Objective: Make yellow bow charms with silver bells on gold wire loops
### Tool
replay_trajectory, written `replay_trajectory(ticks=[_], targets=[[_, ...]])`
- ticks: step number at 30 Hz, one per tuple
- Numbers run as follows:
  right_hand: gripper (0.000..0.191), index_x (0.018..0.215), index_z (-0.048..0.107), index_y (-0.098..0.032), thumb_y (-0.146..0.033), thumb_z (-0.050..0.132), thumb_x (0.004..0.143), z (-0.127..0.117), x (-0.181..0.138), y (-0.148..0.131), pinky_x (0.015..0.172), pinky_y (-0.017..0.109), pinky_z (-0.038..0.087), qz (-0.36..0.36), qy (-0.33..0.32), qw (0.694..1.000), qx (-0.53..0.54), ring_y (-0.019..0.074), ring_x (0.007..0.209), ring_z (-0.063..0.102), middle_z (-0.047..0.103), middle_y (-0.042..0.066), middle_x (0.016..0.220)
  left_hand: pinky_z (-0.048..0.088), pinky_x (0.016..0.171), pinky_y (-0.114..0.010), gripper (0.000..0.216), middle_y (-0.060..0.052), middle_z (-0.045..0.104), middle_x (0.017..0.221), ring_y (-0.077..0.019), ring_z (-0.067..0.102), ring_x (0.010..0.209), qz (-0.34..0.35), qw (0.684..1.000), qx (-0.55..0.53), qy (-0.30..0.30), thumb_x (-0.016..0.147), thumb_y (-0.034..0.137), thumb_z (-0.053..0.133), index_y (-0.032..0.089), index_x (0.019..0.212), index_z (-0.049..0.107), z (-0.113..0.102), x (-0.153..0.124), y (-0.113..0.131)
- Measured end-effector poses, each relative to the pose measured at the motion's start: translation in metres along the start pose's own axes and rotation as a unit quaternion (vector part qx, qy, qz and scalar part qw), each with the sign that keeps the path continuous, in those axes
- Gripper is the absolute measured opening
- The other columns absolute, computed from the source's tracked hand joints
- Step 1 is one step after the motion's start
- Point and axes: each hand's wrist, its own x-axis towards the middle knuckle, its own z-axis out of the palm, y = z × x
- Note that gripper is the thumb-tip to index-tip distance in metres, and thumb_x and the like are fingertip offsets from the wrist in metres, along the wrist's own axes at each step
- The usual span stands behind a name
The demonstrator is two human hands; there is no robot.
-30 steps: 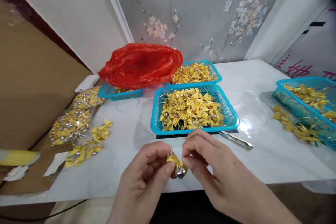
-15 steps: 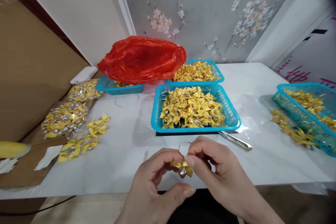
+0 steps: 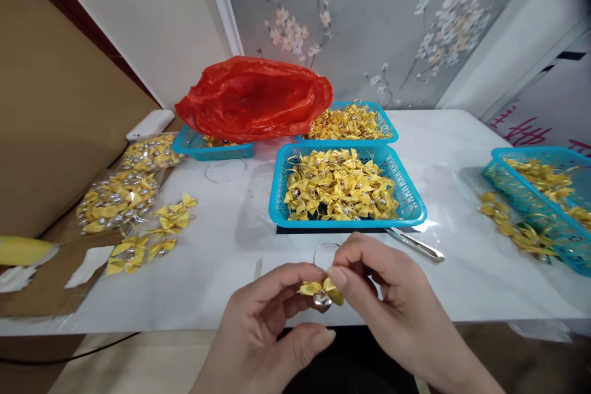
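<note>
Low over the table's front edge, my right hand [image 3: 388, 301] pinches a small gold ribbon bow [image 3: 311, 288] between thumb and forefinger. A shiny silver bell [image 3: 322, 300] hangs under the bow's middle, and a thin gold cord loop [image 3: 325, 246] rises above it. My left hand [image 3: 265, 326] is on the bow's left side, its forefinger tip at the bow's top and the other fingers curled behind. Its thumb stands well apart, below the bell. Just beyond both hands sits a blue basket [image 3: 277, 188] heaped with similar bows.
A metal tool, like tweezers [image 3: 415, 245], lies right of the front basket. Loose bows [image 3: 129, 252] and bagged bows [image 3: 117, 200] lie left. A red plastic bag [image 3: 253, 101] covers part of a rear blue basket [image 3: 212, 151]. Another blue basket [image 3: 530, 188] stands at right.
The bow and bell have turned slightly, and the bell looks a little higher. My left thumb has moved slightly farther from the bow. The whole view has shifted a little.
</note>
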Motion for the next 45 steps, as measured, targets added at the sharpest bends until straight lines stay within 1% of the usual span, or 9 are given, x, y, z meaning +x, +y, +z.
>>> replay_trajectory(ticks=[7, 16, 24, 29, 33, 37, 40, 41, 45], targets=[[0.014, 0.081, 0.058, -0.021, -0.021, 0.054, 0.095, 0.000, -0.004, -0.005, 0.051, 0.021, 0.035, -0.012, -0.005, 1.000, -0.003, 0.0077, 0.058, 0.044, 0.050, -0.005, 0.069, 0.059, 0.074, -0.019, 0.024, 0.000, 0.078, 0.085, -0.0173, 0.073, 0.079, 0.056, 0.993, 0.087, 0.057, 0.071, 0.006, 0.074, 0.026, 0.084, 0.079, 0.007, -0.004, 0.002], [0.013, 0.081, 0.057, -0.022, -0.022, 0.055, 0.094, -0.001, -0.006, -0.007, 0.052, 0.020, 0.036, -0.020, -0.005, 1.000, 0.005, 0.0080, 0.059, 0.045, 0.052, -0.005, 0.070, 0.059, 0.079, -0.021, 0.032, -0.002, 0.078, 0.094, -0.0196, 0.073, 0.087, 0.072, 0.992, 0.089, 0.053, 0.068, 0.006, 0.078, 0.028, 0.091, 0.079, 0.003, -0.006, 0.002], [0.014, 0.081, 0.058, -0.021, -0.020, 0.054, 0.094, -0.001, -0.004, -0.005, 0.049, 0.020, 0.034, -0.014, -0.007, 1.000, -0.002, 0.0069, 0.056, 0.044, 0.051, -0.006, 0.067, 0.058, 0.078, -0.020, 0.035, 0.000, 0.076, 0.095, -0.0177, 0.071, 0.086, 0.093, 0.986, 0.138, 0.012, 0.069, 0.005, 0.078, 0.031, 0.093, 0.078, -0.002, -0.001, 0.005], [0.015, 0.078, 0.057, -0.020, -0.018, 0.056, 0.092, -0.002, -0.002, -0.005, 0.048, 0.018, 0.034, -0.018, -0.002, 1.000, -0.005, 0.0058, 0.055, 0.044, 0.051, -0.006, 0.065, 0.058, 0.076, -0.022, 0.022, -0.001, 0.076, 0.088, -0.0179, 0.070, 0.082, 0.071, 0.981, 0.178, 0.015, 0.075, 0.007, 0.074, 0.026, 0.086, 0.077, 0.001, 0.003, 0.003], [0.013, 0.091, 0.063, -0.024, -0.021, 0.052, 0.097, -0.005, -0.002, 0.000, 0.053, 0.019, 0.041, -0.038, 0.029, 0.999, 0.007, 0.0071, 0.060, 0.051, 0.060, -0.004, 0.074, 0.057, 0.067, -0.016, 0.012, 0.000, 0.074, 0.076, -0.0116, 0.068, 0.069, -0.069, 0.998, 0.003, 0.004, 0.074, 0.016, 0.080, 0.021, 0.085, 0.078, -0.004, 0.011, 0.000], [0.033, 0.123, 0.055, -0.034, -0.014, 0.045, 0.099, -0.006, -0.010, 0.011, 0.060, 0.020, 0.047, -0.069, 0.102, 0.992, 0.035, 0.0093, 0.063, 0.056, 0.059, -0.005, 0.073, 0.060, 0.063, -0.018, 0.018, -0.003, 0.072, 0.071, -0.0103, 0.067, 0.062, -0.212, 0.946, -0.233, 0.070, 0.068, 0.012, 0.084, 0.015, 0.084, 0.077, -0.008, 0.020, -0.003], [0.042, 0.131, 0.042, -0.036, -0.011, 0.045, 0.097, -0.002, -0.016, 0.016, 0.069, 0.021, 0.050, -0.062, 0.085, 0.992, 0.070, 0.0102, 0.074, 0.064, 0.066, -0.005, 0.081, 0.061, 0.064, -0.022, 0.007, -0.008, 0.071, 0.077, -0.0119, 0.069, 0.066, -0.238, 0.914, -0.319, 0.075, 0.083, 0.005, 0.068, 0.008, 0.085, 0.074, -0.005, 0.023, -0.005], [0.041, 0.130, 0.041, -0.035, -0.011, 0.045, 0.097, 0.000, -0.017, 0.016, 0.071, 0.021, 0.050, -0.055, 0.071, 0.993, 0.076, 0.0101, 0.078, 0.065, 0.068, -0.005, 0.085, 0.061, 0.064, -0.021, 0.013, -0.009, 0.070, 0.078, -0.0118, 0.069, 0.066, -0.238, 0.906, -0.343, 0.071, 0.088, 0.004, 0.060, 0.007, 0.086, 0.073, -0.004, 0.024, -0.005], [0.017, 0.107, 0.056, -0.027, -0.015, 0.049, 0.097, 0.004, -0.010, 0.016, 0.066, 0.018, 0.050, -0.036, 0.043, 0.997, 0.058, 0.0091, 0.074, 0.065, 0.071, -0.003, 0.087, 0.060, 0.060, -0.016, 0.030, -0.013, 0.067, 0.081, -0.0103, 0.070, 0.064, -0.245, 0.881, -0.392, 0.104, 0.095, -0.001, 0.039, 0.002, 0.091, 0.068, 0.001, 0.024, -0.003]])
